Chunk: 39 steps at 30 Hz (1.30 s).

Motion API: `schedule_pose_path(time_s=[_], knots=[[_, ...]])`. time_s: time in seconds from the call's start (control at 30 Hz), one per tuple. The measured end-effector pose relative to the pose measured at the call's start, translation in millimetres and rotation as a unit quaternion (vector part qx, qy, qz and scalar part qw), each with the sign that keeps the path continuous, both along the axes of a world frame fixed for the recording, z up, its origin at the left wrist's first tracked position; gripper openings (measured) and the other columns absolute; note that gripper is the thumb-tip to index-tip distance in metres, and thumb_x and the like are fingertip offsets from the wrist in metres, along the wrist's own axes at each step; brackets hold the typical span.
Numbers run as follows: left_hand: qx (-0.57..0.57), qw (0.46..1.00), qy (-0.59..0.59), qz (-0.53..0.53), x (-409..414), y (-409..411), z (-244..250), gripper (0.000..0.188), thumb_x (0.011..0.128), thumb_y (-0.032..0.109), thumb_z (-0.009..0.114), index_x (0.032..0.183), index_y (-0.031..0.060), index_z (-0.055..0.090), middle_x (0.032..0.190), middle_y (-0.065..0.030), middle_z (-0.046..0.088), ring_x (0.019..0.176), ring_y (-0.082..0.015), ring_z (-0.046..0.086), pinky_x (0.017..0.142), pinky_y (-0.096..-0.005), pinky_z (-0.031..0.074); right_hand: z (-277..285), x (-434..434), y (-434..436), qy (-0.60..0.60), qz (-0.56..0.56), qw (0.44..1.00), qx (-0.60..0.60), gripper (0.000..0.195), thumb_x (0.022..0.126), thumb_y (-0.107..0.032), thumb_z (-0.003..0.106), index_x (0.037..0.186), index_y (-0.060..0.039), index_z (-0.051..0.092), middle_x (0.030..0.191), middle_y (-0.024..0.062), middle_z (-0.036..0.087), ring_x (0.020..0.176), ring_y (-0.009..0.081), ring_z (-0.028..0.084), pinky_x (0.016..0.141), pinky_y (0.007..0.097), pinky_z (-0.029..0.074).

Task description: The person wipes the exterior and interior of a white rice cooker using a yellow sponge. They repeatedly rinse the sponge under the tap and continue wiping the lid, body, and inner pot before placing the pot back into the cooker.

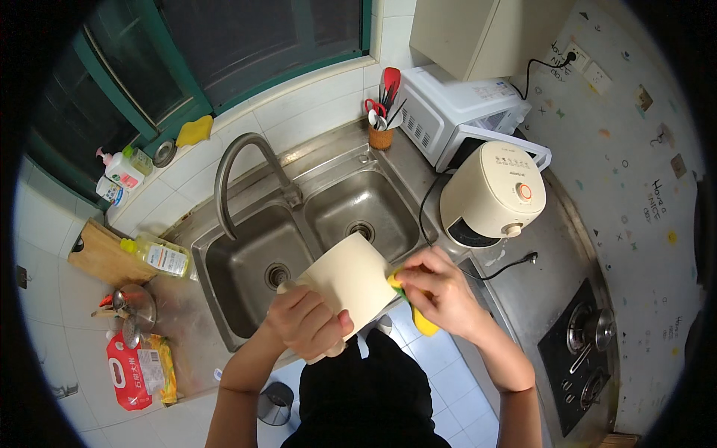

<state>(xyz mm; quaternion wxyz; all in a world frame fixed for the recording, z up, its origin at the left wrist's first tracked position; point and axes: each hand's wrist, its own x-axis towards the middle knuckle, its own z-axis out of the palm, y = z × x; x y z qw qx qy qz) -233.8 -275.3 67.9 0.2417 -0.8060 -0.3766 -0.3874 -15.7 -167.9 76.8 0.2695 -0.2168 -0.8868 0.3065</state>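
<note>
My left hand (308, 319) is closed around the handle of a cream air fryer drawer (355, 280), whose smooth side faces up. The drawer is held tilted over the front edge of the double sink. In my right hand (440, 291) is a yellow cloth or sponge with some green on it (424, 322), pinched between thumb and fingers against the drawer's right edge. The drawer's inside is hidden from view. On the counter to the right sits the cream air fryer body (493, 190), a dark opening low on its front.
A curved faucet (246, 140) arches over the left basin (255, 263); the right basin (364, 207) adjoins it. Behind the air fryer is a white microwave (459, 112), door ajar. A loose plug (531, 257) lies near the gas stove (577, 358). Dish soap (165, 259) stands left.
</note>
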Motion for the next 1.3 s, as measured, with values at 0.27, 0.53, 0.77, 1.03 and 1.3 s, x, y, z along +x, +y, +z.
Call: schedule_pose_path(time_s=[0.27, 0.53, 0.77, 1.03, 1.3], knots=[[0.019, 1.000, -0.006, -0.009, -2, 6, 0, 0.031, 0.066, 0.000, 0.056, 0.053, 0.0113, 0.030, 0.048, 0.0001, 0.035, 0.039, -0.0135, 0.037, 0.040, -0.0239, 0.030, 5, -1, 4, -0.001, 0.028, 1.000, 0.005, 0.018, 0.069, 0.001, 0.064, 0.087, -0.0035, 0.066, 0.090, 0.0053, 0.055, 0.081, 0.0230, 0.051, 0.069, 0.0327, 0.047], [0.033, 0.999, -0.004, -0.008, 3, 8, -2, 0.032, 0.065, 0.000, 0.056, 0.053, 0.0116, 0.029, 0.048, 0.0000, 0.034, 0.039, -0.0137, 0.037, 0.040, -0.0239, 0.030, 3, -2, 5, -0.020, 0.026, 0.999, -0.014, 0.019, 0.069, 0.004, 0.063, 0.088, -0.0008, 0.066, 0.092, 0.0084, 0.056, 0.084, 0.0237, 0.053, 0.070, 0.0323, 0.046], [-0.010, 1.000, -0.009, -0.026, 7, 6, -4, 0.034, 0.065, -0.004, 0.056, 0.052, 0.0108, 0.028, 0.047, -0.0014, 0.038, 0.040, -0.0152, 0.041, 0.040, -0.0252, 0.034, -1, -3, 7, -0.022, 0.020, 0.999, -0.015, 0.018, 0.070, 0.002, 0.064, 0.088, -0.0006, 0.066, 0.092, 0.0085, 0.056, 0.084, 0.0243, 0.053, 0.071, 0.0321, 0.046], [0.056, 0.998, -0.026, 0.002, -2, 8, -8, 0.033, 0.063, 0.000, 0.054, 0.050, 0.0124, 0.027, 0.045, 0.0011, 0.030, 0.037, -0.0120, 0.032, 0.039, -0.0237, 0.024, -8, 26, 19, 0.082, -0.009, 0.943, -0.322, 0.013, 0.078, 0.001, 0.062, 0.090, -0.0016, 0.063, 0.095, 0.0067, 0.057, 0.088, 0.0185, 0.056, 0.078, 0.0279, 0.044], [0.061, 0.998, -0.004, -0.004, -3, 4, 9, 0.031, 0.065, 0.002, 0.052, 0.050, 0.0121, 0.027, 0.044, 0.0014, 0.031, 0.037, -0.0110, 0.034, 0.040, -0.0223, 0.026, 0, 16, 4, 0.120, -0.043, 0.954, -0.272, 0.015, 0.078, 0.003, 0.061, 0.092, -0.0008, 0.065, 0.098, 0.0088, 0.057, 0.089, 0.0191, 0.056, 0.079, 0.0280, 0.044]])
